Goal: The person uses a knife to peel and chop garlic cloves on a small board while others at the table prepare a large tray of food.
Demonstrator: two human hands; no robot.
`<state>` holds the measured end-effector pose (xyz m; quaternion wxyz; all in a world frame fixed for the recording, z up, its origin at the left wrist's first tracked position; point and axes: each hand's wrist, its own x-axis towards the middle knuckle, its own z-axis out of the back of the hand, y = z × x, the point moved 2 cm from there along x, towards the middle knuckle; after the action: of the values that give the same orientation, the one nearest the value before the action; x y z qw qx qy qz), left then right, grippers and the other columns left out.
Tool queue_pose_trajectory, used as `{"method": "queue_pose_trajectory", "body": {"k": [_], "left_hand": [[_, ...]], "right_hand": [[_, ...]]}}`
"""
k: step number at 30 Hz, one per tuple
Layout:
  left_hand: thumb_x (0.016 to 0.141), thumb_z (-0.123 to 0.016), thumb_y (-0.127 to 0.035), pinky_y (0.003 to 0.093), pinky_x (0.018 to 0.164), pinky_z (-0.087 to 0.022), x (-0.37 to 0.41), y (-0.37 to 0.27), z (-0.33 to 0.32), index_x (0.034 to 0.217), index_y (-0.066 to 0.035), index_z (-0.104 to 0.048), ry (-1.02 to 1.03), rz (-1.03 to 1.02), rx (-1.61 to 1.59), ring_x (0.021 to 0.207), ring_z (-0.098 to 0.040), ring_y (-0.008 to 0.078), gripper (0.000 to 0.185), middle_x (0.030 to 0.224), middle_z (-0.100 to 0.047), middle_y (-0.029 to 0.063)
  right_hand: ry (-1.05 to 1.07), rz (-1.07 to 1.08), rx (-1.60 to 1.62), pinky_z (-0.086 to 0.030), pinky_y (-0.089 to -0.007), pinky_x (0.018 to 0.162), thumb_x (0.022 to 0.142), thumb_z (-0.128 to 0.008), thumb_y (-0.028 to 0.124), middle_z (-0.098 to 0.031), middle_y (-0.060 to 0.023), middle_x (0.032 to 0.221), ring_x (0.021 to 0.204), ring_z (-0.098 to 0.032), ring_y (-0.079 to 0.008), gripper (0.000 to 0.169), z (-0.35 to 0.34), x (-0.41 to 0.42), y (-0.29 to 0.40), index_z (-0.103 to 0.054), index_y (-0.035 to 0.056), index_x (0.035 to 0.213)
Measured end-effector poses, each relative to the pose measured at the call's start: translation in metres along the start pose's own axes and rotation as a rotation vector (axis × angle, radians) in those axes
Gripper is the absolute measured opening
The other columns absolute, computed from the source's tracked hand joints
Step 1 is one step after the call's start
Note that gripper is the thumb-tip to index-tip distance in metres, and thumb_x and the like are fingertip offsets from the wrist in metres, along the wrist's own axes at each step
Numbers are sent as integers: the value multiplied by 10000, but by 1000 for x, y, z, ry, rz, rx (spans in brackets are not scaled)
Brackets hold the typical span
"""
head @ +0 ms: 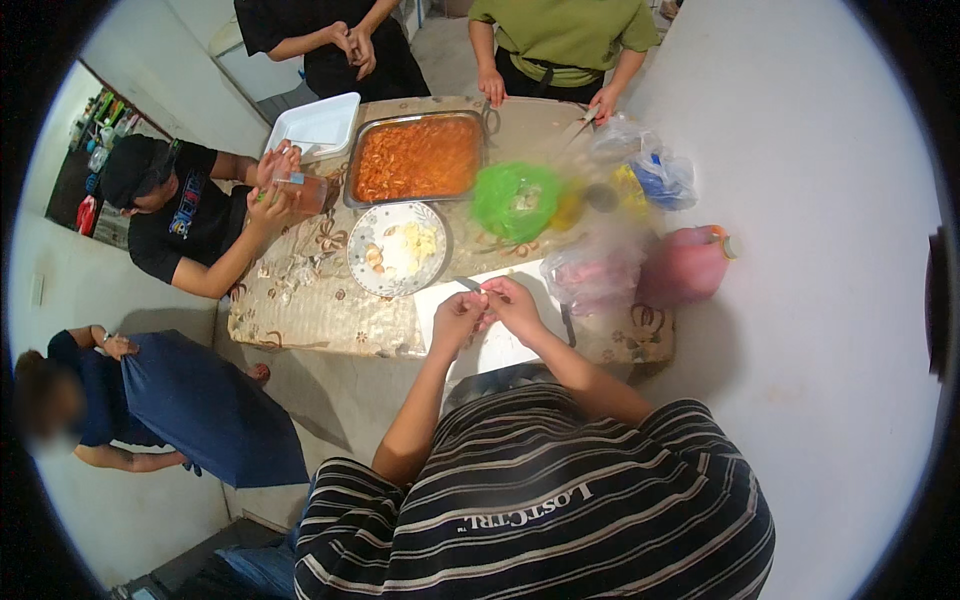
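Over a white cutting board (506, 354), my left hand (456, 321) and my right hand (516, 306) meet at the fingertips. A knife blade (468, 283) juts out to the upper left from my right hand; its handle is hidden by the fingers. My left fingers pinch a small pale piece (484, 292), too small to name surely. Just beyond the board's left corner is a floral-rimmed plate (358, 262). It bears pale yellow peeled cloves (417, 241), which look like garlic, and a few brownish unpeeled ones (374, 256).
A steel tray (346, 180) of reddish-orange food lies beyond the plate, near a white tray (330, 124). Green (510, 206) and clear (592, 266) plastic bags and a pink-red jug (690, 262) stand right. One person holds a plastic container (309, 193); another holds scissors (585, 121).
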<state>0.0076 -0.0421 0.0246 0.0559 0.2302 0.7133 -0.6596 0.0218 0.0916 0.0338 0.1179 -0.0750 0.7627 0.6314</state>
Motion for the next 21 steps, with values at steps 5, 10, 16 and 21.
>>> {"method": "queue_pose_trajectory", "body": {"k": [5, 10, 16, 21], "left_hand": [[877, -577, -126, 203, 533, -463, -5, -1, 9, 817, 21, -635, -54, -60, 147, 587, -577, 85, 169, 696, -634, 39], [877, -577, -129, 231, 490, -452, -13, -10, 11, 833, 22, -645, -132, -89, 407, 535, -558, 76, 172, 666, -636, 60], [896, -549, -146, 222, 493, -456, -14, 3, 24, 884, -5, -624, -69, -89, 381, 600, -564, 66, 160, 723, -630, 40], [905, -536, -160, 215, 518, -476, -12, 8, 35, 940, 1, -610, -145, -102, 386, 641, -577, 70, 181, 755, -630, 34]], "right_hand": [[-31, 15, 10, -501, -227, 613, 877, -540, 69, -594, -43, 863, 744, -580, -106, 147, -6, -1, -9, -550, -3, 1004], [-9, -61, 3, -487, -219, 626, 853, -595, 88, -619, -41, 889, 737, -578, -87, 172, -7, 2, -10, -592, 1, 1002], [110, -332, 219, -506, -236, 636, 838, -626, 98, -634, -43, 889, 740, -596, -111, 181, -8, 8, -15, -627, 14, 999], [127, -393, 194, -510, -254, 660, 844, -617, 97, -624, -40, 897, 768, -591, -112, 183, -10, 6, -9, -621, 20, 1010]]}}
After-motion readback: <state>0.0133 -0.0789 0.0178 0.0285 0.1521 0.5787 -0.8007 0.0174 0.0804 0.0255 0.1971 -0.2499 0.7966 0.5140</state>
